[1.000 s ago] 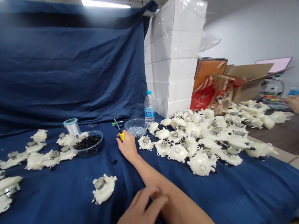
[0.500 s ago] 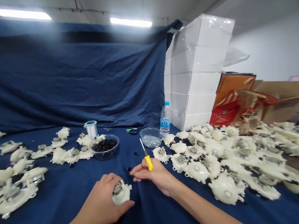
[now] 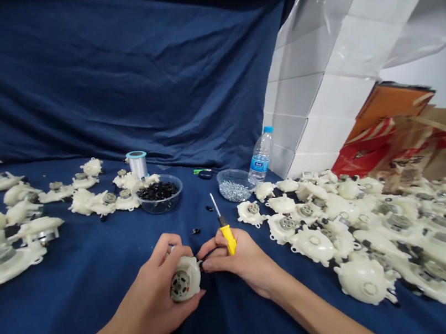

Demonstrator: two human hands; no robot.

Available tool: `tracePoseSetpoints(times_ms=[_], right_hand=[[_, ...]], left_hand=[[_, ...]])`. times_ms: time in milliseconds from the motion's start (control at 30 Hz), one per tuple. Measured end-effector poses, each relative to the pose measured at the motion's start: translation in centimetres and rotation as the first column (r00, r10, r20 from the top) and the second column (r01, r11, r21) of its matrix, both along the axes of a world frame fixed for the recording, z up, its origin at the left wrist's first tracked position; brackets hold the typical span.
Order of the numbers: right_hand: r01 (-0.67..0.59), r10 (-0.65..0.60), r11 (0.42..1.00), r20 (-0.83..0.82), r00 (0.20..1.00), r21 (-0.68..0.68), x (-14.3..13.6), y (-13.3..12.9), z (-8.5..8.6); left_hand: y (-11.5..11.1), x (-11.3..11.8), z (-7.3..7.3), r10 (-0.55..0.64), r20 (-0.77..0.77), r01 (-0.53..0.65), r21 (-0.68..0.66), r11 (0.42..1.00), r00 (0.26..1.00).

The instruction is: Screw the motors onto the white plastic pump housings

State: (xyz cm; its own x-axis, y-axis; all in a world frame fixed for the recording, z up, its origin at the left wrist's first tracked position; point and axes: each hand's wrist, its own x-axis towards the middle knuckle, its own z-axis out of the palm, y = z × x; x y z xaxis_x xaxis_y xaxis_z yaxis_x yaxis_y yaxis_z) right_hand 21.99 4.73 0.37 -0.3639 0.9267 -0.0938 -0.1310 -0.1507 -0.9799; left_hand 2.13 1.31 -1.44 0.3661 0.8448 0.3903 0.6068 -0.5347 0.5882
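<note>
My left hand point(image 3: 153, 292) is closed around a cream plastic motor housing point(image 3: 191, 272), with its round grey slotted motor end turned towards me. In my right hand point(image 3: 251, 257) a yellow-handled screwdriver point(image 3: 228, 237) is tucked against the fingers, its shaft pointing up and away. The right thumb and fingertips are pinched at the housing's right edge, on a small dark piece point(image 3: 202, 266) that is mostly covered. Two small black parts lie on the cloth just beyond, one black part point(image 3: 195, 231) near the fingertips and another black part point(image 3: 209, 208) further off.
A clear bowl of black parts point(image 3: 162, 206) and a clear bowl of screws point(image 3: 227, 195) stand ahead. Behind them are a wire spool point(image 3: 138, 165) and a water bottle point(image 3: 259, 157). Cream housings point(image 3: 314, 244) crowd the right; more housings point(image 3: 9, 266) lie left. White boxes point(image 3: 321, 96) are stacked behind.
The view has tipped downward. My left hand has turned the housing so its motor end faces me, and my right fingertips have closed in from a small gap to its edge.
</note>
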Motion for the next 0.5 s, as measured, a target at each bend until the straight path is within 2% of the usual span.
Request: tracePoseSetpoints(times_ms=[133,233,400,500], right_hand=[[0.008,-0.008,1.000,0.006,1.000,0.016,-0.3,-0.2,0.4],[0.017,-0.017,0.999,0.019,1.000,0.027,-0.5,-0.5,0.5],[0.033,-0.037,0.997,0.066,0.997,0.067,-0.6,-0.7,0.3],[0.044,-0.053,0.992,0.079,0.995,0.116,-0.5,-0.5,0.3]], left_hand=[[-0.5,0.0,-0.1,-0.017,0.042,0.015,0.049,0.999,0.999],[-0.8,0.1,0.4,-0.024,0.106,0.020,0.033,0.999,0.994],[-1.0,0.2,0.9,-0.045,0.251,0.053,-0.026,0.998,0.967],[-0.9,0.1,0.9,0.007,0.367,0.055,-0.156,0.986,0.930]])
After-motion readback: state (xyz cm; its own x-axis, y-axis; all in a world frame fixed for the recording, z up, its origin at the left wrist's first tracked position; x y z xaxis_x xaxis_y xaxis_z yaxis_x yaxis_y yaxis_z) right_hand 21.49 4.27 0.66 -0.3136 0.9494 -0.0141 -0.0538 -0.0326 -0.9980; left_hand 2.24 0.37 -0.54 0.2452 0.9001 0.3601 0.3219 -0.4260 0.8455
